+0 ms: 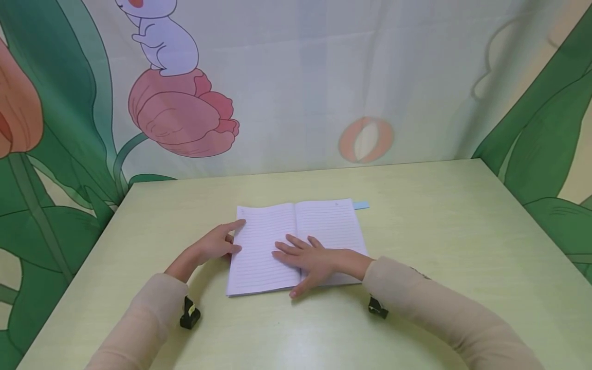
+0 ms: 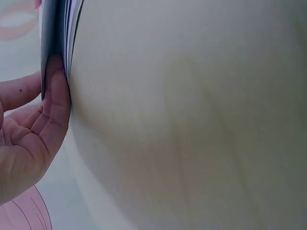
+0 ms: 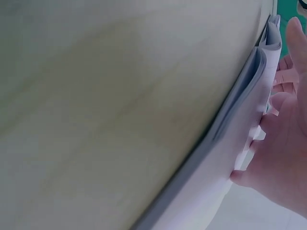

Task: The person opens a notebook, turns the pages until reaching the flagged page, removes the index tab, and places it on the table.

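An open lined notebook (image 1: 263,272) lies on the table, its pages bare of writing. At its left edge my left hand (image 1: 214,243) pinches some pages, with the thumb and index fingertip on top. The left wrist view shows the curled fingers of that hand (image 2: 36,127) tucked between the upper leaves and the pages (image 2: 73,33) below. Across the centre fold my right hand (image 1: 314,259) rests with fingers spread, its thumb reaching over the lower edge. Seen from the right wrist, the notebook's lower edge (image 3: 192,187) bulges into layers beside the right hand (image 3: 280,139).
A light blue tab (image 1: 361,205) sticks out at the notebook's upper right. Black clip-like devices (image 1: 189,313) hang under both sleeves. The pale table (image 1: 444,226) ends at a printed curtain (image 1: 296,92) at the back.
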A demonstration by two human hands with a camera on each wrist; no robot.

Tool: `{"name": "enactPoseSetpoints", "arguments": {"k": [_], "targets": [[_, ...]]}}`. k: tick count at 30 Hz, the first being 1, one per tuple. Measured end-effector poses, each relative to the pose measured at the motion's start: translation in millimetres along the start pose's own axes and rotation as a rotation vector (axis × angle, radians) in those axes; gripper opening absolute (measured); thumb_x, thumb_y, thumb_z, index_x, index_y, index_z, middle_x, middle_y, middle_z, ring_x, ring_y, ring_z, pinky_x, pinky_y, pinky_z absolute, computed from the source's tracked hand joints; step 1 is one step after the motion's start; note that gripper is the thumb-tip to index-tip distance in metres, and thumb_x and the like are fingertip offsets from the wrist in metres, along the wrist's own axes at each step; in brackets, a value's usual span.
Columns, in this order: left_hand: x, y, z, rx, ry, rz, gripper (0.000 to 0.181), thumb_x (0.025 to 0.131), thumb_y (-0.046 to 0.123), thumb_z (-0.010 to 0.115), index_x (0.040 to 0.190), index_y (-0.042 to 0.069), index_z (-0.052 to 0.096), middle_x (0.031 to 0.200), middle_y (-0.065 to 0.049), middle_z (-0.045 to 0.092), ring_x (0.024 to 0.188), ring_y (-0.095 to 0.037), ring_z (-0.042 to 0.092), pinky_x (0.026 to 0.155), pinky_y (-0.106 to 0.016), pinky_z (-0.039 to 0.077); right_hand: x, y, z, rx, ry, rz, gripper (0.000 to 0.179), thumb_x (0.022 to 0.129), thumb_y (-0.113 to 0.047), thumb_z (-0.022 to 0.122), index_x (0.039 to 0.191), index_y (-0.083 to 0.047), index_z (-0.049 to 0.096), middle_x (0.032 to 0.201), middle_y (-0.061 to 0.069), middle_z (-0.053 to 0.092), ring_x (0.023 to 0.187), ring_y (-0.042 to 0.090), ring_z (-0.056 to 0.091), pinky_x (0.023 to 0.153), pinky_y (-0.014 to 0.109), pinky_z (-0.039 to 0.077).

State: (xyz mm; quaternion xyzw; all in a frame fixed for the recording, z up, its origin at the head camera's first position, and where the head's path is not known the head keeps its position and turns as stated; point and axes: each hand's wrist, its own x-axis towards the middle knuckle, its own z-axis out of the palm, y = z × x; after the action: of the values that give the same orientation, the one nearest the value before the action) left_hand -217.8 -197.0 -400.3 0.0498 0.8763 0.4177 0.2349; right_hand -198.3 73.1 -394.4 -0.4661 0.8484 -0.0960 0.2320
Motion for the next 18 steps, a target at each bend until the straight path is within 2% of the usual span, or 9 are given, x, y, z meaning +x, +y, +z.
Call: {"name": "enactPoseSetpoints", "arguments": {"k": [4,10,18], "targets": [[1.0,0.7,0.9,0.017,-0.005,0.0,0.065,0.085,-0.003,0.057,0.142,0.005,0.028,0.084,-0.014,0.058,0.065,-0.019,0.057,0.063,-0.03,0.048,-3.3,8,0,-0.021,0.018,0.013,0.092,0.079,-0.058,0.058,0.148,-0.017,0.012,0.152,0.001,0.001,0.137,0.023,-0.007,0.104,0.055,0.001],[1.1,2.0,1.2,0.022,0.003,-0.025,0.064,0.085,-0.002,0.058,0.142,0.007,0.03,0.084,-0.014,0.057,0.064,-0.019,0.056,0.062,-0.029,0.047,-14.4,24,-1,-0.01,0.036,0.063,0.085,0.083,-0.052,0.057,0.147,-0.017,0.014,0.152,0.004,0.001,0.137,0.025,-0.005,0.103,0.057,0.002],[1.3,2.7,0.8,0.035,-0.004,-0.027,0.064,0.085,-0.001,0.058,0.142,0.006,0.03,0.084,-0.014,0.057,0.064,-0.018,0.056,0.062,-0.029,0.046,-30.8,45,-5,-0.004,0.044,0.127,0.082,0.085,-0.049,0.055,0.147,-0.012,0.016,0.152,0.01,0.001,0.137,0.031,-0.005,0.101,0.06,0.003]]}}
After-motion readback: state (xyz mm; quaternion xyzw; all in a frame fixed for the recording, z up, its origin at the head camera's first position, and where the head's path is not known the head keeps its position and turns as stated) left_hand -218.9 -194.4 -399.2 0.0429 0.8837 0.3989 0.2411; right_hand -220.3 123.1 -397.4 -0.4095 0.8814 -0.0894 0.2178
